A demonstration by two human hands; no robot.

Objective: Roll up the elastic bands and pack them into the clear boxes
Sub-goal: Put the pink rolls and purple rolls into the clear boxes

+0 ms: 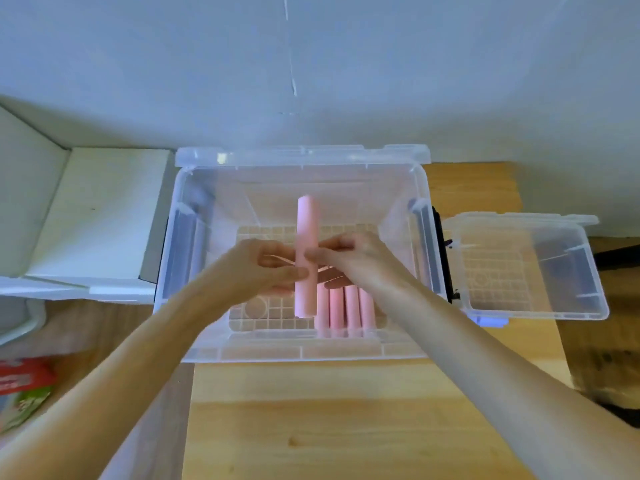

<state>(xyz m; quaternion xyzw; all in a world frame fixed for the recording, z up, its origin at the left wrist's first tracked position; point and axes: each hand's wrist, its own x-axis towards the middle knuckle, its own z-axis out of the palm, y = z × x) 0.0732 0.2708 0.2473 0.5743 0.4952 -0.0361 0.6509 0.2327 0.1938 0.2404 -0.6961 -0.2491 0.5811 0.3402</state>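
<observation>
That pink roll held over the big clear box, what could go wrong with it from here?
The pink roll is pinched only at its middle by the left hand and right hand, so its free ends could loosen and unroll. Let go from this height, it might land crooked across the packed rolls at the right of the big clear box instead of beside them. The small clear box is empty.
</observation>
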